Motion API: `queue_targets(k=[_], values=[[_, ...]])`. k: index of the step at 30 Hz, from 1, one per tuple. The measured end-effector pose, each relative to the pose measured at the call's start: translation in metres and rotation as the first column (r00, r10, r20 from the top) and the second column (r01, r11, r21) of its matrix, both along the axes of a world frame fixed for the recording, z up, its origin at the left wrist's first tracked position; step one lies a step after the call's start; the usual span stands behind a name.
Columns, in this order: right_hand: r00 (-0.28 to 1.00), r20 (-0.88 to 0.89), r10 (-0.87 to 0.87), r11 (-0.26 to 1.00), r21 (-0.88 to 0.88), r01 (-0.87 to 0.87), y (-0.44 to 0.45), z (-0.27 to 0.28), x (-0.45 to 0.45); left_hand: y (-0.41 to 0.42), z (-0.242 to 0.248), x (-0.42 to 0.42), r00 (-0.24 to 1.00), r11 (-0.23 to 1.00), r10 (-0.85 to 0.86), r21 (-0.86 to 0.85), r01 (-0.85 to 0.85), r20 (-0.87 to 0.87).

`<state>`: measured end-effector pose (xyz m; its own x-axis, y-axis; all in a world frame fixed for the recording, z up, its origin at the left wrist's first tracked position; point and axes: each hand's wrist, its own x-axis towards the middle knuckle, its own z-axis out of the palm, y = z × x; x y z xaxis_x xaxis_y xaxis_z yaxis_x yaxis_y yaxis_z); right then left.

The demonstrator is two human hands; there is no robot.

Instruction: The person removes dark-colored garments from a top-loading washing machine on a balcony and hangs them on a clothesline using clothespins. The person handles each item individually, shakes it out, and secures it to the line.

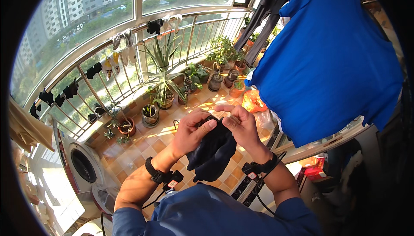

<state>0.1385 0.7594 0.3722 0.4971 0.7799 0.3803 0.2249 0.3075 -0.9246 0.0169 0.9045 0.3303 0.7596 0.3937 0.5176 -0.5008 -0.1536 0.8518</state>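
Observation:
A dark cloth garment [215, 155] hangs between my two hands, low in front of my chest. My left hand [194, 131] pinches its top edge with the thumb over the cloth. At the other side of that edge, my right hand [241, 124] has its thumb and bent fingers on the cloth; a small pale object, too small to identify, shows by those fingers. To the right hangs a large blue shirt [326, 64], and beyond it a pair of dark trousers [263, 19]. Socks, among them a black one [93, 70], hang over the metal railing [87, 84] under the windows.
Potted plants, including a tall spiky one [163, 71], line the railing on a tiled floor [155, 150]. A front-loading washing machine [82, 165] stands at left with its door open. An orange plastic bag [254, 101] lies near the blue shirt. Cables run from straps on both wrists.

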Motion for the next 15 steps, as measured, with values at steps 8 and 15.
queue_targets(k=[8,15], values=[[0.842,0.537,-0.046,0.938,-0.267,0.222,-0.016,0.022,-0.006,0.002,0.015,0.009,0.994,0.994,-0.105,0.034,0.106,-0.017],[0.958,0.278,-0.063,0.988,-0.119,0.099,-0.042,0.03,0.008,0.113,-0.018,-0.017,0.967,0.967,-0.215,-0.167,0.192,-0.133]])
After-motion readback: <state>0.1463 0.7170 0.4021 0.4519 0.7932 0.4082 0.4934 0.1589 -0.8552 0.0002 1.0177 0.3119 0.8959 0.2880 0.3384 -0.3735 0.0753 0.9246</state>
